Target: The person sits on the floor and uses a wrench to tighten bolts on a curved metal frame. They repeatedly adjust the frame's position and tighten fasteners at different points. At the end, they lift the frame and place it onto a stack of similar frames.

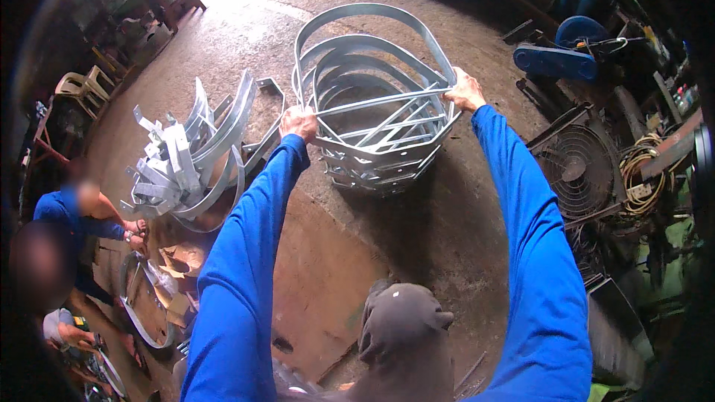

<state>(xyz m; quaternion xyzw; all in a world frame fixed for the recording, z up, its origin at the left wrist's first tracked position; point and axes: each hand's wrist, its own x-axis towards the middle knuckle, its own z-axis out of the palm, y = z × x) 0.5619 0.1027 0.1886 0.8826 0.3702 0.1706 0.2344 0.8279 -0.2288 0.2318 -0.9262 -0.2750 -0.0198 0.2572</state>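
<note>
In front of me rises a stack of galvanized metal hoop brackets [380, 167], each with a rounded arch and thin rods across. The topmost metal hoop [366, 10] sits tilted on the pile, its arch pointing away from me. My left hand [299, 123] is closed round its left side, by one end of a straight crossbar [380, 102]. At the opposite end, my right hand [465, 91] grips the right side. Both arms are stretched forward in blue sleeves. Fingers wrapped behind the metal are partly hidden.
Loose curved metal strips [179, 160] lie heaped on the left. Two people [63, 205] are low at far left, near a hoop [130, 305] and cardboard [182, 259]. On the right stand a fan [573, 167], coiled cable [642, 171] and a blue machine guard [555, 62].
</note>
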